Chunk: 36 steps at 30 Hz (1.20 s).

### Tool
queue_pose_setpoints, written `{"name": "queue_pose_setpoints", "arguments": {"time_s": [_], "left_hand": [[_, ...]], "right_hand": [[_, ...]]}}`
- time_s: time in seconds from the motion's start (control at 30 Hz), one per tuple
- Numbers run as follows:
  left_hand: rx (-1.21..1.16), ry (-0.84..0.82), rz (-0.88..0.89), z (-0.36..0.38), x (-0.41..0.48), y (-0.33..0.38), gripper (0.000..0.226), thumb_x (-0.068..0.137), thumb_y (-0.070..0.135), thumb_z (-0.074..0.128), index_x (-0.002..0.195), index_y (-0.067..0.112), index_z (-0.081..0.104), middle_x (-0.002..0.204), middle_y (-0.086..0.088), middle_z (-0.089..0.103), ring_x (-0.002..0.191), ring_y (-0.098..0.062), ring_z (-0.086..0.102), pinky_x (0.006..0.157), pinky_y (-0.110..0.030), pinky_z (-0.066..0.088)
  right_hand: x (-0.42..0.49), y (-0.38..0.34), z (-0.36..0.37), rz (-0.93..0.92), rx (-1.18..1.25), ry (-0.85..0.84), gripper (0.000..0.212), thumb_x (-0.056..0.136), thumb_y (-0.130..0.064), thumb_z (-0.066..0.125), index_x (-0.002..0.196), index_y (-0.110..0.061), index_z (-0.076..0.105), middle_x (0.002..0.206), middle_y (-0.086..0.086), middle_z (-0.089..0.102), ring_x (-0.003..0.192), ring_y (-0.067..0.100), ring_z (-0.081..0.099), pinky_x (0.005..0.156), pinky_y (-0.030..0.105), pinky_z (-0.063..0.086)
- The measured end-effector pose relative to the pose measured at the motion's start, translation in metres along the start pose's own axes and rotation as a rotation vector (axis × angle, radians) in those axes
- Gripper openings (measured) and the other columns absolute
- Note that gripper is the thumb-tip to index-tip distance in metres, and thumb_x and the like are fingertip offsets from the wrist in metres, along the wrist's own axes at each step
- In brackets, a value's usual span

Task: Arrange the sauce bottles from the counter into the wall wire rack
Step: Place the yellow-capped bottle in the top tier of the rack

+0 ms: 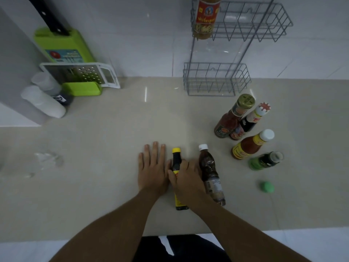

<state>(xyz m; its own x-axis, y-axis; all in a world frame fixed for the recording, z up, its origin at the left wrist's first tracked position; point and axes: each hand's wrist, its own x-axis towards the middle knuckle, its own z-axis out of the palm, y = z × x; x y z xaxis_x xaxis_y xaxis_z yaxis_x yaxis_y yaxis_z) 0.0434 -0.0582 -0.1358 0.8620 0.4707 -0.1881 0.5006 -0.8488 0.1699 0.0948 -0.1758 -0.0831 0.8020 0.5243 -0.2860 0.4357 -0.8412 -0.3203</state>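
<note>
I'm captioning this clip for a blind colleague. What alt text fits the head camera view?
A person's right hand grips a yellow-capped dark sauce bottle on a beige counter, while the left hand rests flat beside it. Six more bottles stand nearby, and one bottle already sits in the upper tier of the wall wire rack.

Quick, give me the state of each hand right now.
Left hand: open, flat on the counter, holding nothing.
Right hand: closed around the yellow-capped dark bottle, which stands on the counter.
</note>
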Motion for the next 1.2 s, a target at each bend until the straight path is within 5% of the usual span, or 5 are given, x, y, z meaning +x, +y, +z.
{"name": "queue_pose_setpoints", "arguments": {"time_s": [0.27,0.4,0.63,0.83,1.2], "left_hand": [[-0.051,-0.084,0.029,-0.009,0.004,-0.001,0.068,0.102,0.049,0.002,0.156,0.015,0.028,0.163,-0.011,0.022,0.15,-0.038,0.019,0.12,-0.048,0.009],[-0.197,-0.117,0.068,-0.04,0.02,0.002,0.08,0.095,0.056,-0.006,0.158,0.011,0.017,0.165,-0.007,0.011,0.153,-0.032,0.01,0.122,-0.039,0.006],[-0.419,-0.039,0.142,-0.125,0.079,0.039,0.061,0.107,0.036,0.021,0.158,0.005,0.005,0.166,-0.01,0.009,0.153,-0.023,0.006,0.122,-0.029,0.002],[-0.483,0.091,0.229,-0.208,0.139,0.073,0.063,0.107,0.038,0.022,0.158,0.009,-0.001,0.167,-0.008,0.002,0.153,-0.021,0.001,0.122,-0.029,0.0],[-0.672,0.028,0.297,-0.285,0.199,0.112,0.072,0.104,0.025,0.037,0.158,0.02,-0.011,0.167,-0.001,0.003,0.152,-0.022,0.011,0.118,-0.03,0.011]], "right_hand": [[0.01,0.002,-0.016,-0.007,0.15,0.122,0.047,0.093,-0.049,0.051,0.12,-0.01,0.048,0.108,0.01,0.055,0.089,0.028,0.06,0.069,0.031,0.044],[0.032,-0.002,-0.054,-0.078,0.577,0.134,0.056,0.085,-0.05,0.045,0.129,-0.016,0.043,0.114,0.006,0.05,0.097,0.02,0.054,0.086,0.031,0.045],[0.084,-0.022,-0.185,-0.329,0.906,0.301,0.035,0.101,-0.011,0.044,0.126,-0.026,0.025,0.093,-0.002,0.052,0.069,-0.004,0.052,0.062,0.011,0.042],[0.138,-0.026,-0.297,-0.396,0.981,0.466,0.042,0.096,-0.001,0.043,0.125,-0.025,0.025,0.113,0.006,0.043,0.094,0.014,0.049,0.073,0.013,0.043],[0.208,-0.016,-0.371,-0.37,0.725,0.617,0.045,0.087,-0.005,0.053,0.125,-0.016,0.03,0.117,0.018,0.047,0.107,0.033,0.054,0.095,0.052,0.049]]}}
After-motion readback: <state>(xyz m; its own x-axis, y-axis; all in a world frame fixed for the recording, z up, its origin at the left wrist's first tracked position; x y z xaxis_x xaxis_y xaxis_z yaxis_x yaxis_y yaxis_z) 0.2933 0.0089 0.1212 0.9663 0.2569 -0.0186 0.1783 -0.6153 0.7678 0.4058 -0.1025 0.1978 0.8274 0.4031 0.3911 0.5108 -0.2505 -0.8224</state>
